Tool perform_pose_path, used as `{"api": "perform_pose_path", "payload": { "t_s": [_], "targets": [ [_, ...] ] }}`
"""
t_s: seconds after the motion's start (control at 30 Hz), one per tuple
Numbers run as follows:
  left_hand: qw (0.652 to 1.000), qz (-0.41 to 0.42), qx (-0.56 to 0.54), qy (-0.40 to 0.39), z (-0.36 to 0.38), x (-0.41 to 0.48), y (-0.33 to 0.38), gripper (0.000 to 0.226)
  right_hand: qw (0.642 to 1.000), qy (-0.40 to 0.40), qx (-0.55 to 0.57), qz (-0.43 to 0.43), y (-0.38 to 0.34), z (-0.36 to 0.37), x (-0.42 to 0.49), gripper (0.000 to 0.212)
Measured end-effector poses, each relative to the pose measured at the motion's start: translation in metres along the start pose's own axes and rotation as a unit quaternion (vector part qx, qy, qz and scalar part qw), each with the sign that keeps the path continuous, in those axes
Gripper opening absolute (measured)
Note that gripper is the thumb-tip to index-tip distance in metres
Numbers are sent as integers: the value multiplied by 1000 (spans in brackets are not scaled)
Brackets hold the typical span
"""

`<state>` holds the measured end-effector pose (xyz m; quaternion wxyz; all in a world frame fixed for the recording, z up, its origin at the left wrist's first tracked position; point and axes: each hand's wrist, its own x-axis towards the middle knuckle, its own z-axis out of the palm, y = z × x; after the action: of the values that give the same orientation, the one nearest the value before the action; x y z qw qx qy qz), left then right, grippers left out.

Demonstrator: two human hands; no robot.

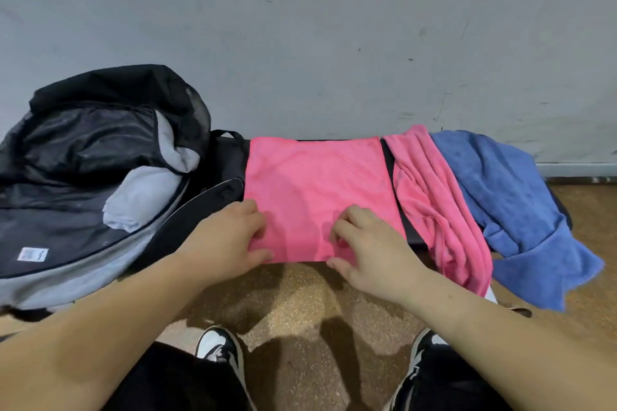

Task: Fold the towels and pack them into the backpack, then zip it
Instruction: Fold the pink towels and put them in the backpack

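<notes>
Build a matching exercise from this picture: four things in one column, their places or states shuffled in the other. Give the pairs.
Things
1. backpack
2. flat pink towel
3. crumpled pink towel
4. blue towel

Places or states
A. far right, hanging over the edge
B. right beside the backpack
C. far left, unzipped
D. between two other towels

Pairs: 1-C, 2-B, 3-D, 4-A

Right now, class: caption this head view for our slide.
Left hand and right hand pinch the near edge of a flat pink towel beside the open backpack.
</notes>
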<state>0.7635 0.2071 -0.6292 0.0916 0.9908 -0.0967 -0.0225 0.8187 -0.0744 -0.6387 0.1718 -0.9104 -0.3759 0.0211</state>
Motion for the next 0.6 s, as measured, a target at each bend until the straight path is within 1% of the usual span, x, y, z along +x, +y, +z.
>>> {"api": "perform_pose_path", "payload": {
  "t_s": [0.07, 0.13, 0.2, 0.27, 0.37, 0.43, 0.47, 0.53, 0.6],
  "targets": [
    [999, 27, 38, -12, 4, -12, -9, 30, 999, -20, -45, -16, -6, 10, 10, 41],
    [995, 47, 87, -13, 11, -20, -18, 34, 995, -29, -90, -16, -10, 19, 18, 50],
    [990, 59, 128, 1, 19, -24, -25, 41, 992, -25, -126, -3, -13, 25, 24, 55],
    [987, 73, 142, 27, 21, -25, -31, 43, 989, -15, -145, 3, -15, 28, 28, 57],
    [988, 108, 87, 73, 17, -25, -36, 30, 989, -10, -150, -2, -13, 30, 30, 64],
    [990, 115, 31, 79, 13, -26, -39, 22, 990, -17, -141, -11, -10, 31, 29, 69],
    [992, 105, 8, 72, 11, -27, -40, 20, 990, -25, -141, -16, -9, 31, 28, 70],
    [996, 68, -30, 52, 9, -29, -41, 30, 988, -41, -145, -24, -7, 31, 25, 69],
    [997, 30, -65, 36, 5, -29, -41, 39, 989, -43, -137, -35, -5, 30, 24, 60]
  ]
}}
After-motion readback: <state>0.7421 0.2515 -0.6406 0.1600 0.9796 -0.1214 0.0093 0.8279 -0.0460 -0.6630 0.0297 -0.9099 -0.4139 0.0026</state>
